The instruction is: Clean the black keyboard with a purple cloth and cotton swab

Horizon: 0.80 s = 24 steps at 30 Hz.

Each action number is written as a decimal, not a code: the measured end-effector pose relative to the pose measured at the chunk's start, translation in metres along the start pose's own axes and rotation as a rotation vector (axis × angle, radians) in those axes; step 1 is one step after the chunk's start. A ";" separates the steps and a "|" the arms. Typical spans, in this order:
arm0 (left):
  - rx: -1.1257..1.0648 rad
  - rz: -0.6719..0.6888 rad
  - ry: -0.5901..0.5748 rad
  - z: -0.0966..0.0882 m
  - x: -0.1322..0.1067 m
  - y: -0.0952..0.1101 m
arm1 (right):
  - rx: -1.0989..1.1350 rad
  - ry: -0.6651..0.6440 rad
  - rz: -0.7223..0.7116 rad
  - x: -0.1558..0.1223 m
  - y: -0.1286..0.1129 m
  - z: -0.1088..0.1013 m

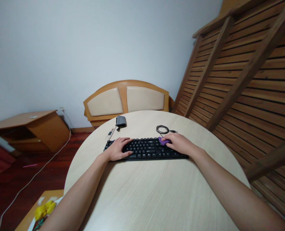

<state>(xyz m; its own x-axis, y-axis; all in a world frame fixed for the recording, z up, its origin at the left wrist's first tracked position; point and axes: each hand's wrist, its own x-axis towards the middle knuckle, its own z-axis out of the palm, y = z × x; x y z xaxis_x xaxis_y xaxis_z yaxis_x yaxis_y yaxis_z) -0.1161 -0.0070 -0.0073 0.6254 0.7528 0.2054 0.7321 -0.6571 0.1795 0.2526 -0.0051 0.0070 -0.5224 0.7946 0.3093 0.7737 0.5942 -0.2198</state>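
Keyboard (144,149) black, white-lettered; right hand (179,143) gripping purple object (164,141), left hand (115,149) spread.

This looks like a bedroom in a home: a padded headboard (124,99) before a plain wall (96,45), a slatted frame (229,85), a low cabinet (47,131), dark reddish floor (57,171).
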 end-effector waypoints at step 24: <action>0.028 -0.015 -0.040 -0.003 0.000 0.003 | 0.017 -0.140 -0.054 -0.004 -0.013 -0.020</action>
<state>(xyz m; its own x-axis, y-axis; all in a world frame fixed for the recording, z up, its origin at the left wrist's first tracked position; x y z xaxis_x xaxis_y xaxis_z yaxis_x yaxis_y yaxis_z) -0.1147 -0.0089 -0.0040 0.6239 0.7641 0.1639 0.7487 -0.6446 0.1548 0.2514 -0.0187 0.0269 -0.6092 0.7701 0.1895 0.7373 0.6379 -0.2224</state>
